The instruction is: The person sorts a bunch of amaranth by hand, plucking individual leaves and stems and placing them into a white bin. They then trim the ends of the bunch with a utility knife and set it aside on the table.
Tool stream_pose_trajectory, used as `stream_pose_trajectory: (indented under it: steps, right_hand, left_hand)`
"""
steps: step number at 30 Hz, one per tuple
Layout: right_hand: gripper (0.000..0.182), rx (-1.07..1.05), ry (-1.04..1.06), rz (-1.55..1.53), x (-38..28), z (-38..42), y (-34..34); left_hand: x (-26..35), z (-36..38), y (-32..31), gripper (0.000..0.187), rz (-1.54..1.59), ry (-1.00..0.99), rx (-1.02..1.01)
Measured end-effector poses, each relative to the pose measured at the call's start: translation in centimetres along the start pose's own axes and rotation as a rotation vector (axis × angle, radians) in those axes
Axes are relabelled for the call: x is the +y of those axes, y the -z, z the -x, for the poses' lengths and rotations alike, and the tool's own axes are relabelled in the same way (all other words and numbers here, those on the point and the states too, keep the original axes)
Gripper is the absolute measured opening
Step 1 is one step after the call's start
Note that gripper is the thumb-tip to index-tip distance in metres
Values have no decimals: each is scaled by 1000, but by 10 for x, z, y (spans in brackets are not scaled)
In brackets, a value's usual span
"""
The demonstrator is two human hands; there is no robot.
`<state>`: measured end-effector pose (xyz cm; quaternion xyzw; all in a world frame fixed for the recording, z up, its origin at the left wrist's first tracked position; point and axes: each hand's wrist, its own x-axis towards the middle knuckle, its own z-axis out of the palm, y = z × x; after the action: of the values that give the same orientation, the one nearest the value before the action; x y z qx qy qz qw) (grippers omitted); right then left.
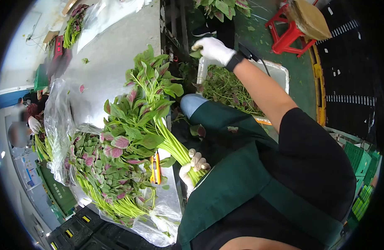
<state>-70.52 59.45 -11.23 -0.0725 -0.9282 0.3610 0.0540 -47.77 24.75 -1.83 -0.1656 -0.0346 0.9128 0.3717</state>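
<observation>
Firmly now: hold the white-gloved left hand (192,168) as is, fingers clamped round the pale lower ends of the tall bunch of green-and-crimson leafy stalks (146,112), leaves fanned over the edge of the grey table (112,50). Grip low, near the cut ends, never up among the soft leaves. Square the stalk ends against the palm before adding more.

Up at the white plastic crate (279,71) of loose tangled greens (225,89), mind the white-gloved right hand (215,50), fingers pinched together on what looks like a small green sprig (196,53). Lift straight and gently, shaking free any tangled strands rather than tugging. Bring it across stalk-first and lay it alongside the bunch, ends level.

Steer clear of the yellow-handled cutter (156,166) lying just beside the bunch's stalks on the clear plastic sheet (167,200). Avoid crushing the finished heap of red-centred greens (100,166) resting there, just beside the bunch.
</observation>
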Motion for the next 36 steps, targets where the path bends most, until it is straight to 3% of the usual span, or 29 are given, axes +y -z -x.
stream_pose_trajectory:
  steps: [2, 4, 6, 12, 16, 19, 23, 27, 34, 36]
  right_hand:
    - [31, -113, -119, -33, -3, 23, 1]
    - [29, -146, 18, -269, -19, 49, 2]
    - [29, -297, -88, -543, -30, 60, -9]
    - [28, -57, 60, -560, -73, 32, -26]
    - [28, 164, 242, -354, -96, -16, -20]
    - [34, 187, 397, -218, -108, -56, -28]
    - [23, 91, 560, 26, -118, -85, -34]
    - [11, 32, 519, 40, -119, -116, -44]
    - [15, 136, 441, 201, -114, -192, -41]
    - [15, 233, 593, 171, -119, -190, -30]
  left_hand:
    - [1, 0, 1, 30, 0, 5, 0]
    - [0, 1, 1, 31, -2, 2, 7]
    - [-1, 1, 1, 32, -8, -10, 17]
    - [0, 3, 2, 36, -27, -11, 37]
    - [0, 3, 3, 36, -42, -15, 53]
    - [1, 3, 4, 37, -65, -19, 69]
    - [1, 3, 4, 35, -95, -25, 91]
    - [1, 3, 4, 31, -167, -40, 142]
    - [1, 4, 0, 30, -275, -44, 203]
    - [0, 5, -1, 30, -286, -58, 200]
